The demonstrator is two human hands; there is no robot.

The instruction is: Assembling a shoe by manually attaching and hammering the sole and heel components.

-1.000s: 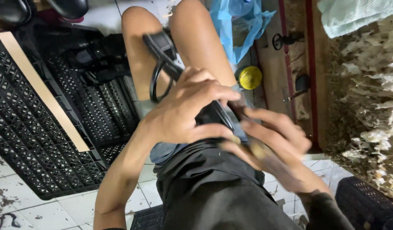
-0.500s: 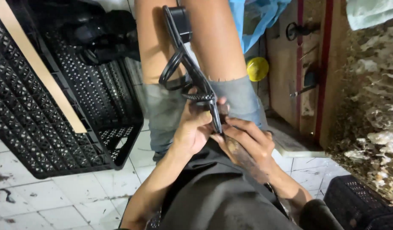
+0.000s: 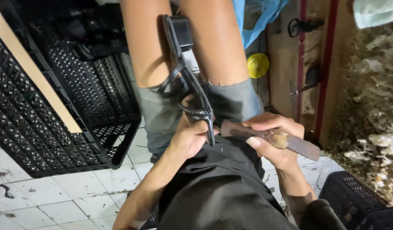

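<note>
1. white floor tiles (image 3: 77, 200) are showing below, speckled with dirt, and a black perforated plastic crate (image 3: 56, 115) is lying at the left with a pale wooden strip (image 3: 34, 72) resting across it.
2. the left hand (image 3: 192, 136) is gripping a black strap (image 3: 192, 85) (a looped, belt-like band), its fingers closed around the lower end; the strap is running up between the person's bare knees, over the grey shorts (image 3: 162, 115).
3. the right hand (image 3: 273, 140) is holding a rusty brown blade (image 3: 298, 145), fingers wrapped round its middle, the blade lying across the lap just beside the strap's end.
4. a yellow round object (image 3: 258, 64) is sitting near the wooden wall (image 3: 286, 64), with blue plastic (image 3: 256, 17) above it.
</note>
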